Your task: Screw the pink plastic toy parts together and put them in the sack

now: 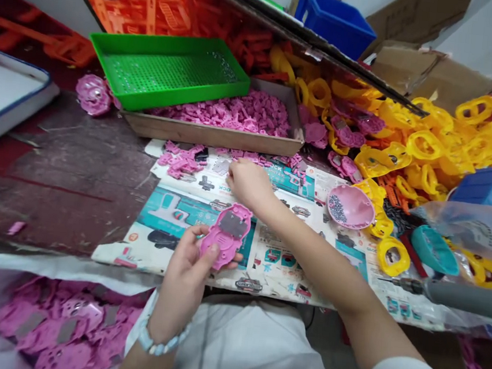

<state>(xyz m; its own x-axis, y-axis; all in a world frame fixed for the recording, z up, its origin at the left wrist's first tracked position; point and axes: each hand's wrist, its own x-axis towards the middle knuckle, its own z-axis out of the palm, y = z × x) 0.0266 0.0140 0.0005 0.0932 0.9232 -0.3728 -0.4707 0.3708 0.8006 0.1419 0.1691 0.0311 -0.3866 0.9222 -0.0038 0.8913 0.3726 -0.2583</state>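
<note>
Pink plastic part [226, 236] in L hand [184, 271], long axis fwd-right (tilted).

We've got a smooth glossy pink plastic housing [216, 250], matt printed paper sheets [284, 263], and a rough, scuffed tabletop [69, 190].

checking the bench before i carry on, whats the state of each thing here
left hand, gripping the pink plastic part
pink plastic part, held up, face showing
right hand, over the printed sheets
green perforated tray, tilted, propped on the cardboard tray
cardboard tray, full of small pink pieces
pink bowl, holding small dark parts
grey electric screwdriver, lying down, bit pointing left
</note>
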